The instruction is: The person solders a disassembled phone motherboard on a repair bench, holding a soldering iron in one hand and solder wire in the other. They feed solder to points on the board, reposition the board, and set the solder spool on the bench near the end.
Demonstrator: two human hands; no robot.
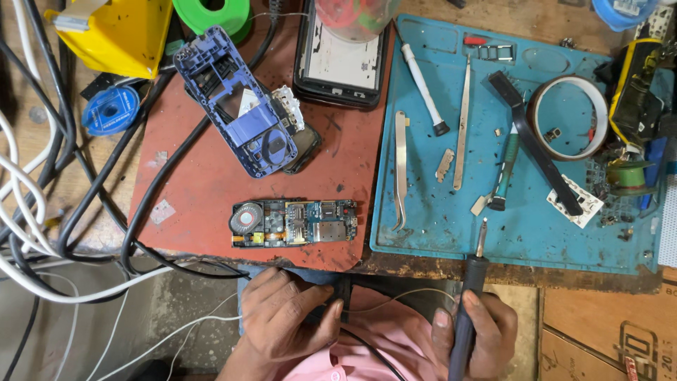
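Note:
A phone circuit board (293, 223) lies near the front edge of the red-brown mat (204, 176). Below the table edge, my left hand (285, 321) pinches a thin solder wire (395, 296) that runs toward the right. My right hand (476, 331) grips a dark soldering iron (471, 282), its metal tip resting over the front edge of the blue work mat (437, 226). Both hands sit above my pink shirt, apart from the board.
A blue phone frame (236, 99) and a black phone body (338, 60) lie at the back. On the blue mat are tweezers (400, 169), a white tool (423, 88), a tape roll (568, 116) and a green screwdriver (505, 169). Cables (42, 212) crowd the left.

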